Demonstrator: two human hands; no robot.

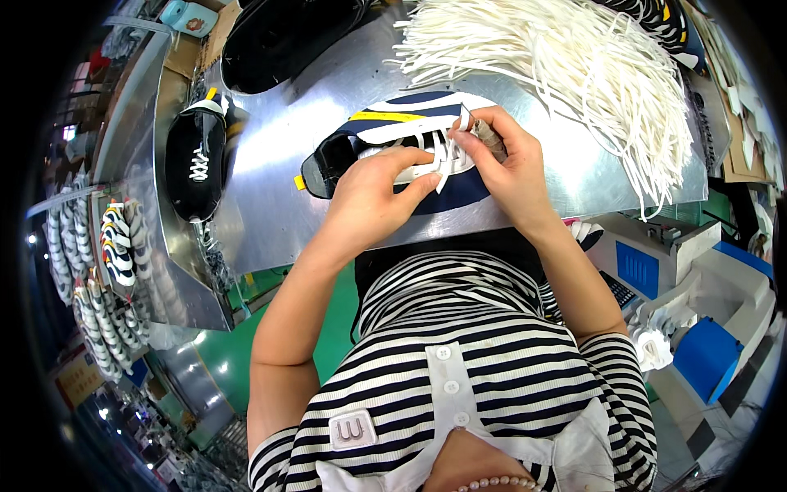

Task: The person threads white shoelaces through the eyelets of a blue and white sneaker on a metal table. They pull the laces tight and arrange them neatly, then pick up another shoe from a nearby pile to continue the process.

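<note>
A navy, white and yellow sneaker [385,115] lies on its sole or side, I cannot tell which, on the metal table in front of me, its heel to the left. White shoelace [443,149] runs through its eyelets. My left hand [379,193] rests over the shoe's opening, thumb and forefinger closed on the lacing. On the toe side, my right hand [515,164] pinches a lace end between thumb and forefinger above the upper. Tan wrapping [489,141] covers one right finger. The left fingertips partly hide the lower eyelets.
A big heap of white laces [549,66] spreads across the table's back right. Dark shoes stand at the left [197,164] and back left [283,41]; more lie at the far right corner. A grey machine with a blue panel [637,269] stands right, beyond the metal table [279,197].
</note>
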